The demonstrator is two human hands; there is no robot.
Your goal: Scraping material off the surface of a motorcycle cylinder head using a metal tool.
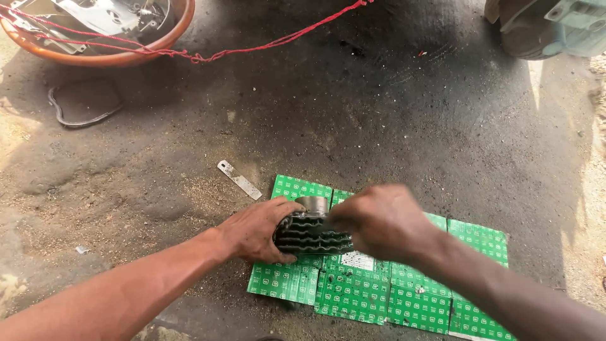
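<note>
Two bare forearms are reaching in from the bottom edge of the view, nearest the camera, and meeting over a flattened green carton (353, 297) that is lying on the ground. The left hand (255, 230) is gripping one finned metal engine cylinder (310, 232) from its left side, thumb curling under the lower fins and fingers (284, 208) wrapping over the top edge, so it is closed firmly on the part. The right hand (382, 221) is bending over the cylinder's right end with its fingers curled inward toward the bore; whether they are pinching something small or only pressing on the metal cannot be told, since the knuckles are hiding the tips. The cylinder is sitting on the upper left part of the carton, its round sleeve pointing up and away.

The floor (353, 120) is bare, rough concrete, stained dark with oil in the middle and dusted with sand and sawdust toward the left. Sunlight is falling across the far right edge. One thin flat metal strip (239, 179) is lying just beyond the carton's top left corner. One orange basin (126, 57) holding metal parts is sitting at the top left, with one red twisted cord (278, 41) trailing across its rim and over the floor. One dark rubber loop (82, 117) is lying below the basin. One grey engine casing (549, 25) is showing partly at the top right.
</note>
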